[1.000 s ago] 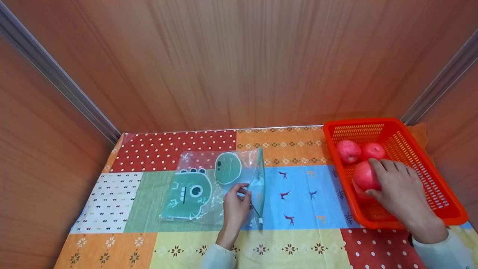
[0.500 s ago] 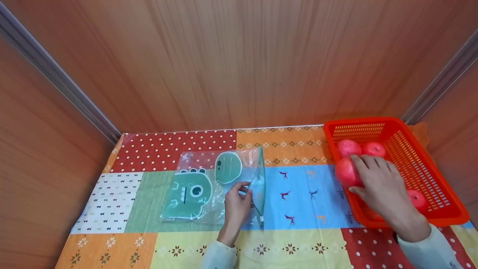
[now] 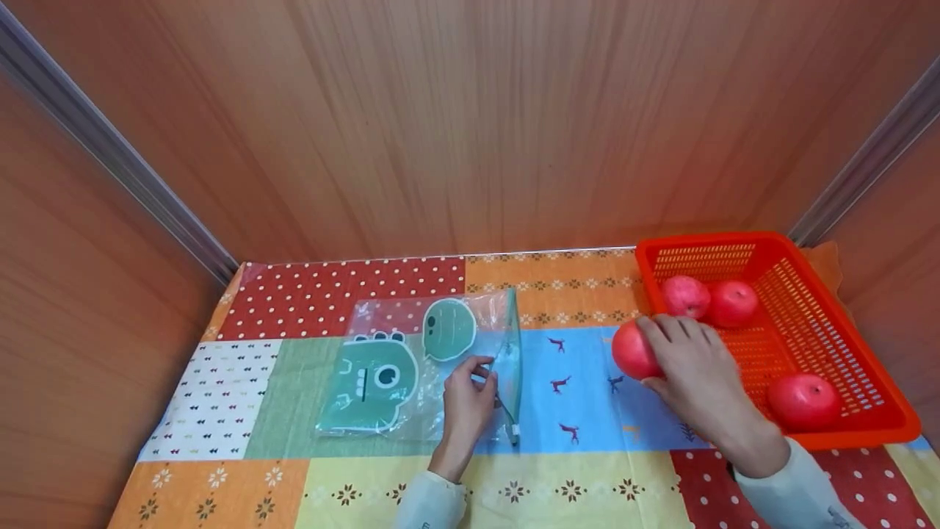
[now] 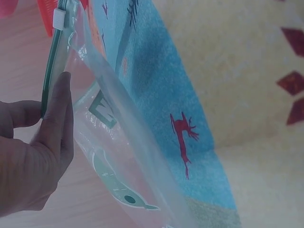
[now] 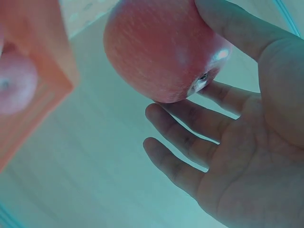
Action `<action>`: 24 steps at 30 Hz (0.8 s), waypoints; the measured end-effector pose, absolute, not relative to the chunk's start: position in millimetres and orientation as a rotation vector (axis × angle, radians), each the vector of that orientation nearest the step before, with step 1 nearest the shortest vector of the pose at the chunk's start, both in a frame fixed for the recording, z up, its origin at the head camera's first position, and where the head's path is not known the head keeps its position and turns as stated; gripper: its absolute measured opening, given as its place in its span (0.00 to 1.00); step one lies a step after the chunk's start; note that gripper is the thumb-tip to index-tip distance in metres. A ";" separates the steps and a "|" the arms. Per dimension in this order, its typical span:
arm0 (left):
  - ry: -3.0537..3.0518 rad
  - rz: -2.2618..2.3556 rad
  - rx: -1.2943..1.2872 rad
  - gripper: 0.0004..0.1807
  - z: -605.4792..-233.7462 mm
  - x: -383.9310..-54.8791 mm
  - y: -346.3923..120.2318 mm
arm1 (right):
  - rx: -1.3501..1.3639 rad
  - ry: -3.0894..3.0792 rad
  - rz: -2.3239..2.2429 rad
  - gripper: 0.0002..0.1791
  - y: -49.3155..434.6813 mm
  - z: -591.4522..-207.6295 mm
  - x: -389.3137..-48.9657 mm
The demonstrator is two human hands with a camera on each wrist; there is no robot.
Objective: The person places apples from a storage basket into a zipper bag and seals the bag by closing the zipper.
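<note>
The right hand (image 3: 694, 375) holds a glossy red, rounded apple (image 3: 634, 351) over the cloth's blue patch, between the orange-red perforated plastic basket (image 3: 767, 345) and the clear plastic zip bag with green dinosaur print (image 3: 422, 378); thumb and foremost fingers grip it, the outer two spread clear. The apple shows no marked long axis, its dimpled end turned palmward, whereas the bag lies lengthwise left to right, mouth facing the basket, its edge pinched by the left hand (image 3: 468, 400). The step appears to be transfer, next calling for a wider mouth.
</note>
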State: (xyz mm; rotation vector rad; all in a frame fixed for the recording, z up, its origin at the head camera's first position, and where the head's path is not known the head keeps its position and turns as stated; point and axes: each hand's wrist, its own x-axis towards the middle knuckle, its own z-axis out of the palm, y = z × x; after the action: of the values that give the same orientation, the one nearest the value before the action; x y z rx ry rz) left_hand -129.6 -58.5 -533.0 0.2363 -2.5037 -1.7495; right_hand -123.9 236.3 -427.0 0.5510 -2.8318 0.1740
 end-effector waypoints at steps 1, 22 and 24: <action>-2.508 -1.750 0.240 0.12 -532.9 -129.4 -58.5 | 0.555 -2.834 0.172 0.51 233.5 -428.4 -123.5; -2.490 -1.750 0.254 0.12 -535.4 -129.8 -57.2 | 0.679 -2.812 0.208 0.50 183.8 -458.9 -125.9; -2.490 -1.752 0.253 0.12 -535.2 -130.0 -57.3 | 0.681 -2.815 0.223 0.49 180.4 -460.5 -126.5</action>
State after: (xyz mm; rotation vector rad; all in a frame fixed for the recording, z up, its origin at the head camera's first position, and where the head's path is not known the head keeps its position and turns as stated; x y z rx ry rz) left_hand -130.0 -57.3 -535.2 0.2531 -2.4899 -1.7518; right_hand -126.5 180.4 -460.5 0.6809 -2.8151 0.2234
